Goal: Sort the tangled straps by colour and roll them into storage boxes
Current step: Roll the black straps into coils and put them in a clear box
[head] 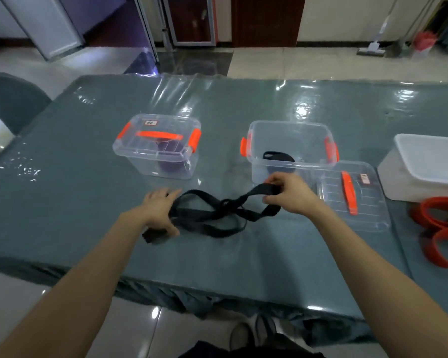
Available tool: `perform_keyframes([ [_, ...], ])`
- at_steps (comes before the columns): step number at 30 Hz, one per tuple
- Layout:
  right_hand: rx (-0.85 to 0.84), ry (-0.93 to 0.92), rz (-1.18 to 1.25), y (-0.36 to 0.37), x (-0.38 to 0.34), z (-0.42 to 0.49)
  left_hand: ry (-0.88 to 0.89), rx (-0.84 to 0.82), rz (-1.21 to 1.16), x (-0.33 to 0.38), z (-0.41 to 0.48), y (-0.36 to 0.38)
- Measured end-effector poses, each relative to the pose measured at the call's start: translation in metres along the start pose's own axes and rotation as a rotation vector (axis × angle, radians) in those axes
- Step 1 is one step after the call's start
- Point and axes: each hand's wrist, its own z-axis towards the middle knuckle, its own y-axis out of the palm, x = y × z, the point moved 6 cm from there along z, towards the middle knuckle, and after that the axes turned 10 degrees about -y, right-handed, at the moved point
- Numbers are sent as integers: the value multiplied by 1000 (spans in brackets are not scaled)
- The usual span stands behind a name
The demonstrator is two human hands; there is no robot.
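Both hands work on one tangled black strap [212, 215], which lies on the grey-green surface [62, 177].
Left hand [161, 210] presses one end down with straight fingers. The right hand [290, 195] pinches a folded end, lifted a little, and hides part of the open clear box [303, 164] behind it, where a dark roll [278, 156] sits. Behind the left hand stands a closed clear box [153, 148]. Further right come a clear lid [367, 202], a white tub [404, 177] and red straps [440, 223].
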Motion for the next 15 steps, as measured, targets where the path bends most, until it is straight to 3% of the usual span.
perform_keyframes([
  [6,-6,-51,96,-17,-22,-7,210,85,-432,90,1,29],
  [10,55,-84,171,-46,-33,-17,161,122,-514,125,9,39],
  [13,55,-105,-52,-53,-15,-26,130,130,-408,132,22,47],
  [15,35,-78,-229,-58,13,-33,150,102,-460,129,29,42],
])
